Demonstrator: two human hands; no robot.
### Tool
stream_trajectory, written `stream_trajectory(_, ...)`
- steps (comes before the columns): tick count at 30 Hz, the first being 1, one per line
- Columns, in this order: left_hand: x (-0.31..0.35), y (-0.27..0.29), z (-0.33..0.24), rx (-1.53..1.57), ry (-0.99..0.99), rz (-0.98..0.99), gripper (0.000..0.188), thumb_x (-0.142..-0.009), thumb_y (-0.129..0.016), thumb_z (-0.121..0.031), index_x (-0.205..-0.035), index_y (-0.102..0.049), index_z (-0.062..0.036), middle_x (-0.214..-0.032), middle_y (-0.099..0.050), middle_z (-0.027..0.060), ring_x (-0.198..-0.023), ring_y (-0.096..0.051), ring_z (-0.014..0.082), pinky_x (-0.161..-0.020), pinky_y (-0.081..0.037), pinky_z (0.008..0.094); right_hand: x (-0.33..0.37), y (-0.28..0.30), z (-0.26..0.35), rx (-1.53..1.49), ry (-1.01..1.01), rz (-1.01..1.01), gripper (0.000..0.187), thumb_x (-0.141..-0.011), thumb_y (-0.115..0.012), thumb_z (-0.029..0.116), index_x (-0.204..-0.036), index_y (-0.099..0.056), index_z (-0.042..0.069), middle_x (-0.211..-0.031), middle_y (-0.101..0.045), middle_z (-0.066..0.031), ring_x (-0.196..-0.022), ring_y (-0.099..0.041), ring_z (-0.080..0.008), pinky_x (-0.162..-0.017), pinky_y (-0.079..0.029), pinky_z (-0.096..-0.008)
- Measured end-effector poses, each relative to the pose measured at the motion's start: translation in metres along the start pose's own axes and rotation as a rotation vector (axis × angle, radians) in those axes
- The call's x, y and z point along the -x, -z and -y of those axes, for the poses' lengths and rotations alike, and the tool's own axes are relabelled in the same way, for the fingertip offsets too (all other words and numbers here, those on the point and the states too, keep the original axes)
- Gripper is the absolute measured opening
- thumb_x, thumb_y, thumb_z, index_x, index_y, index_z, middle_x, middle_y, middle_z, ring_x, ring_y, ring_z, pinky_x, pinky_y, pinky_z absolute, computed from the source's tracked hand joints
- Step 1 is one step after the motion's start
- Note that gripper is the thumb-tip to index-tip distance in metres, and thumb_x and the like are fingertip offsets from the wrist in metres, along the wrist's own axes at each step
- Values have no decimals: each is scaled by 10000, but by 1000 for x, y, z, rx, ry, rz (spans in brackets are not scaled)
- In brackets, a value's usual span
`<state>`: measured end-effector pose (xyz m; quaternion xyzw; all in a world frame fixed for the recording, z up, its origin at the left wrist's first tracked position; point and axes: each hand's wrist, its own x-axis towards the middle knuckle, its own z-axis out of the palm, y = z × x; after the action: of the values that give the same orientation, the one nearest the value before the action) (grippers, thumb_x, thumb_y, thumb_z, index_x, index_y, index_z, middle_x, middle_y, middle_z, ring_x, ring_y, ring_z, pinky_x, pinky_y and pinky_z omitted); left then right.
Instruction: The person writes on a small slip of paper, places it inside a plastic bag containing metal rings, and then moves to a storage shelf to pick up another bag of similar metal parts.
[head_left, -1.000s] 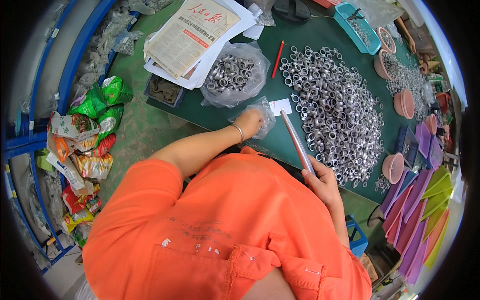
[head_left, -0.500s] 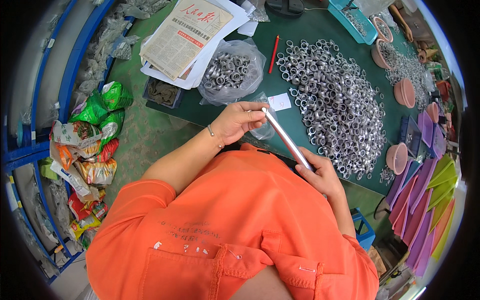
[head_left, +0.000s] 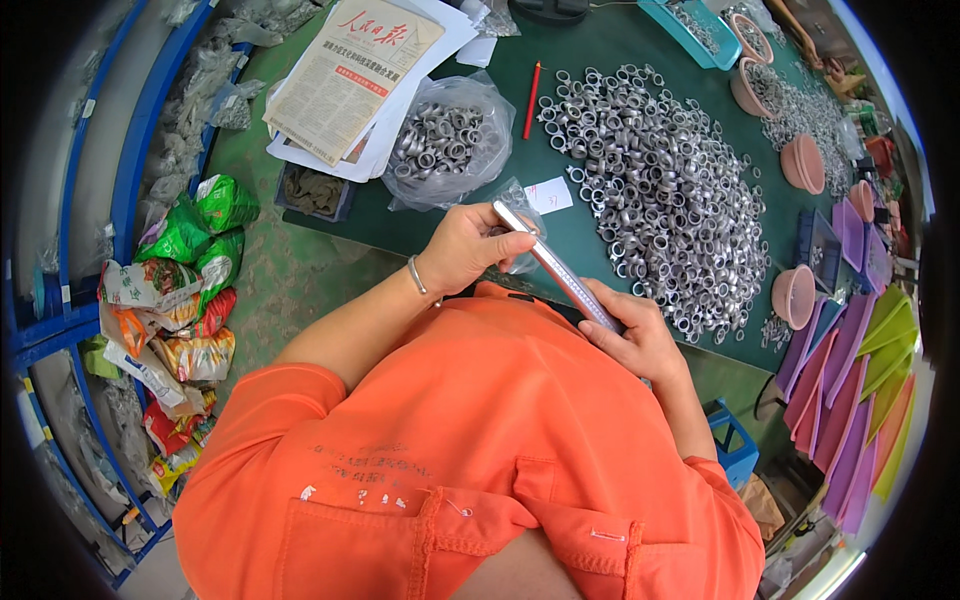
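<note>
A silvery ring sizing stick (head_left: 560, 272), with a scale of fine marks along one side, lies slantwise between my hands above the table's near edge. My left hand (head_left: 472, 246) is closed round its upper end, thumb across the metal, and the tip sticks out past the fingers. Near the lower end, my right hand (head_left: 645, 335) grips it between thumb and fingers. Beyond the stick, a large heap of metal rings (head_left: 665, 200) covers the green table (head_left: 500, 170). A small clear plastic bag (head_left: 518, 190) and a white paper slip (head_left: 549, 195) lie just past my left hand.
A clear bag of rings (head_left: 440, 140), a newspaper (head_left: 350, 75) on papers and a red pencil (head_left: 532, 100) lie at the back. Pink bowls (head_left: 793, 297) and a turquoise tray (head_left: 695, 35) stand right. Colourful packets (head_left: 195, 270) hang by blue shelving (head_left: 135, 130) at left.
The stick has turned, so its marked scale now faces up. My left fingers have moved from its tip to a grip slightly farther down. The view has shifted a little.
</note>
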<state>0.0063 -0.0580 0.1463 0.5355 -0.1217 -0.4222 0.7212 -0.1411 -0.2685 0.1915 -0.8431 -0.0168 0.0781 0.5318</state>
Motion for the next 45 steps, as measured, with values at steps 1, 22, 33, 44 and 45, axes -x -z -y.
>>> stream_trajectory(1, 0, -2, -1, -19, -36, -25, 176, -833, -659, -102, -957, -630, 19, -754, -591, 45, -613, -514, 89, -570, -430, 213, 0, 0, -1, 2, 22, -10, 459, -786, -656, 127, -1221, -539, 33, -803, -621, -147, -694, -612, -281, -644, -488, -326)
stream_trajectory(22, -7, 8, -4, 250, 188, 9, 189, -890, -587, -120, -1025, -603, 12, -851, -589, 24, -695, -532, 84, -660, -476, 218, 0, -1, 6, 250, -38, -57, 472, -781, -646, 136, -1231, -526, 61, -775, -615, -123, -676, -604, -292, -616, -490, -358)
stream_trajectory(33, -10, 28, -31, 365, 162, -83, 240, -902, -483, -57, -1119, -572, -6, -759, -569, 29, -617, -490, 63, -545, -414, 192, 4, 3, 1, 145, -163, -35, 477, -775, -662, 110, -1233, -539, 58, -805, -620, -159, -675, -597, -253, -638, -479, -322)
stream_trajectory(44, 0, 10, -36, 309, 87, 30, 291, -883, -542, -55, -1166, -566, 8, -726, -555, 10, -503, -388, 47, -451, -339, 188, -1, 3, -1, 48, 5, -52, 468, -777, -669, 97, -1222, -542, 28, -912, -643, -155, -712, -600, -227, -653, -482, -304)
stream_trajectory(45, 1, 9, -33, 235, 34, 65, 286, -878, -564, -54, -1157, -575, 9, -728, -560, 8, -499, -386, 45, -446, -340, 189, -1, 3, -2, 34, 22, -58, 468, -777, -669, 96, -1222, -543, 29, -919, -644, -156, -717, -601, -225, -656, -483, -302)
